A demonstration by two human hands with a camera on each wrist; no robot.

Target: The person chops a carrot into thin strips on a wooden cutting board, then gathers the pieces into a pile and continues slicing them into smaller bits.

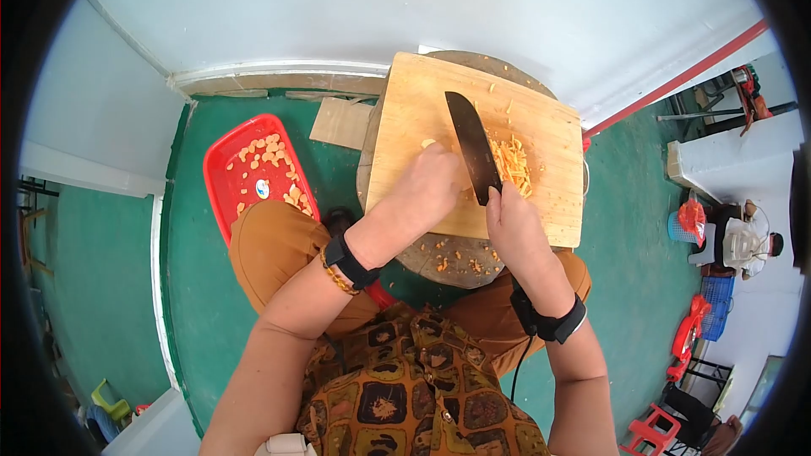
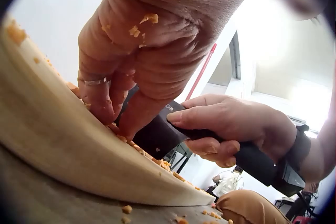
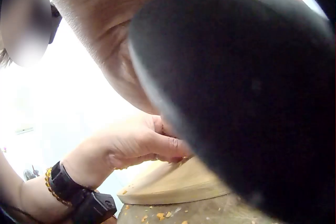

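Observation:
A black-bladed kitchen knife (image 1: 471,137) is in my right hand (image 1: 517,226), gripped by the handle, its blade over the wooden cutting board (image 1: 414,89). My left hand (image 1: 427,184) is bent down on the board just left of the blade. In the left wrist view its thumb and fingertips pinch at carrot slices (image 2: 122,136) beside the knife (image 2: 152,134); the hand hides most of them. One pale slice (image 1: 428,143) lies by the left knuckles. Carrot shreds (image 1: 514,167) are heaped right of the blade. A large dark shape covers much of the right wrist view.
The board sits on a round wooden block (image 1: 448,262) strewn with orange crumbs, between the person's knees. A red basin (image 1: 221,203) of carrot slices stands on the green floor to the left. A white wall (image 1: 405,0) rises behind the block. Another person (image 1: 752,241) is far right.

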